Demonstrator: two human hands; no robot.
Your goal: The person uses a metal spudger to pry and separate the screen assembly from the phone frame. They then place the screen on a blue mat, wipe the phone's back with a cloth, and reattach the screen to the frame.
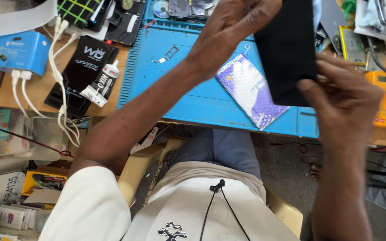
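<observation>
Black flat panel (287, 49): smooth, matt-looking face, held by both hands. Blue work mat (193, 98): rubbery, matt, ribbed along its left edge. Purple packet (252, 90): glossy plastic film (bubble-textured). Blue charger box (19, 51): smooth plastic, with 2 white plastic-sheathed cables (59, 76). Bench (27, 93): bare wood. Shirt (188, 209): white cloth.

both hands are gripping a black phone panel (287, 49) above the blue work mat (179, 89): left hand (233, 22) pinching its far edge, right hand (345, 93) clasping its near corner. a purple-and-white packet (251, 89) is lying on the mat just beneath.
</observation>
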